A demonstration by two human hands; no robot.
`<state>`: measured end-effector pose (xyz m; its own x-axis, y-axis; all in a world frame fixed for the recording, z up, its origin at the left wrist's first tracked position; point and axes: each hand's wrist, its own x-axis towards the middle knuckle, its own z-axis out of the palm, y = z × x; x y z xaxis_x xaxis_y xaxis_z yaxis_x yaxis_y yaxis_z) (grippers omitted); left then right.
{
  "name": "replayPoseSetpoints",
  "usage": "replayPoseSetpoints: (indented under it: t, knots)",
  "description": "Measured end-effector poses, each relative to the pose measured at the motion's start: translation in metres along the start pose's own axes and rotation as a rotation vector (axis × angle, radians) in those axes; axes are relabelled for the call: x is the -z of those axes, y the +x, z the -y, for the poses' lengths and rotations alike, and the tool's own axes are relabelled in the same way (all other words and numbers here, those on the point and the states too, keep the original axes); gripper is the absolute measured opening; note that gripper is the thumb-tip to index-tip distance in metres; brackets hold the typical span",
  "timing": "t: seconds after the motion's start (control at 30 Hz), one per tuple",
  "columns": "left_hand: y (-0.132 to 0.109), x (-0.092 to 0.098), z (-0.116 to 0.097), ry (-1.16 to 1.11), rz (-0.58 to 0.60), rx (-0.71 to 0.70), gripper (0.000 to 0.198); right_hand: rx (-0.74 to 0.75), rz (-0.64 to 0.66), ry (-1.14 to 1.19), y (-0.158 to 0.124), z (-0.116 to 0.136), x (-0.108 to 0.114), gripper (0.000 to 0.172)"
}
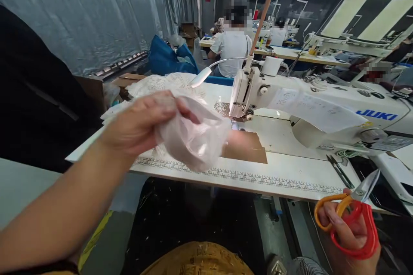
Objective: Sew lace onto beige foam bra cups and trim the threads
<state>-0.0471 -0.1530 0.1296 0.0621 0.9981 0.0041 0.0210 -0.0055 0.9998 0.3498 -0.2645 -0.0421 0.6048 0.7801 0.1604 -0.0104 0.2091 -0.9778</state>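
Note:
My left hand (pixel 146 122) is closed on a piece of sheer white fabric (pixel 201 142), holding it up above the front edge of the sewing table (pixel 290 167). The fabric hangs in a loose, folded loop and is slightly blurred. Low on the right, my right hand (pixel 346 227) grips scissors (pixel 357 195) by their orange and red handles, the blades pointing up and to the right. Behind the fabric stands a white sewing machine (pixel 322 103) marked JUKI. Beside the fabric is a blurred skin-toned patch that I cannot make out.
A heap of white lacy fabric (pixel 161 84) lies at the table's back left. Brown card (pixel 248 154) rests below the needle area; dark tweezers (pixel 340 172) lie at the right. A printed ruler (pixel 258 177) runs along the front edge. Co-workers (pixel 230 47) sit farther back.

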Motion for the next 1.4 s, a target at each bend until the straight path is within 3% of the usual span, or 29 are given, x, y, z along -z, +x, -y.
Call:
replayPoseSetpoints:
  t: [0.1,0.17,0.23,0.33,0.5,0.63,0.8,0.97,1.23,1.4]
  knots:
    - [-0.001,-0.019,0.044,-0.024,0.362,0.21,0.028,-0.043,0.153,0.046,-0.007,-0.004,0.001,0.068]
    - [-0.011,-0.025,0.077,0.035,0.442,0.333,0.029,-0.11,0.324,0.007,-0.013,-0.007,-0.001,0.069]
    - [-0.026,-0.027,0.104,0.074,0.463,0.391,0.03,-0.194,0.519,-0.058,-0.019,-0.009,-0.007,0.069]
    - [-0.047,-0.027,0.125,0.086,0.479,0.426,0.029,-0.263,0.819,-0.095,-0.033,-0.01,-0.025,0.063]
    - [-0.064,-0.019,0.136,0.024,0.456,0.46,0.026,-0.381,1.244,-0.194,-0.057,-0.004,-0.071,0.051]
    - [-0.07,-0.009,0.145,-0.001,0.438,0.42,0.027,-0.417,1.48,-0.368,-0.068,0.0,-0.097,0.043]
    - [-0.079,-0.003,0.155,0.065,0.425,0.33,0.03,-0.413,1.475,-0.424,-0.077,-0.013,-0.106,0.035]
    - [-0.087,-0.003,0.16,0.194,0.319,0.223,0.033,-0.334,1.471,-0.448,-0.083,-0.022,-0.116,0.046]
    - [-0.097,0.0,0.165,0.273,0.268,0.113,0.028,-0.071,1.482,-0.453,-0.088,-0.019,-0.136,0.059]
    - [-0.101,0.003,0.165,0.256,0.271,0.058,0.025,0.009,1.476,-0.478,-0.09,-0.013,-0.145,0.054]
